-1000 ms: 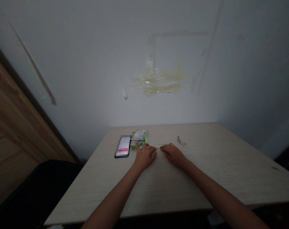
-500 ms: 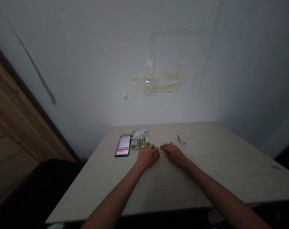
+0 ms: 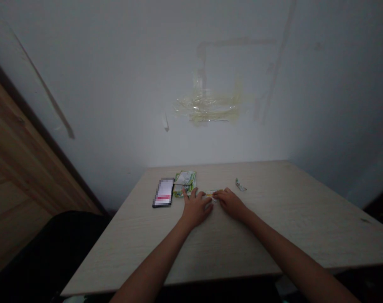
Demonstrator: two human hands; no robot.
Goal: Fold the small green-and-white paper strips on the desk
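Note:
A small, flat green-and-white packet [image 3: 209, 193] with a touch of orange lies on the table between my hands, partly covered by my fingers. My left hand [image 3: 196, 208] rests palm down with its fingers spread, the fingertips touching the packet's near left side. On the right part of the packet, the fingers of my right hand [image 3: 233, 205] are bunched together and press down on it. Just beyond my left fingers sit several green-and-white packets [image 3: 185, 178], stacked loosely.
A phone [image 3: 164, 192] with a lit, pixelated screen lies left of the stacked packets. Right of my hands is a small crumpled wrapper piece [image 3: 240, 185]. The pale wooden table [image 3: 289, 189] meets a wall [image 3: 121, 84] with old tape on it. A dark object [image 3: 52, 248] stands at left.
My left hand has shifted very slightly, its fingers a little more spread, so more of the packet shows. My right hand stays on the packet; the other things have not moved.

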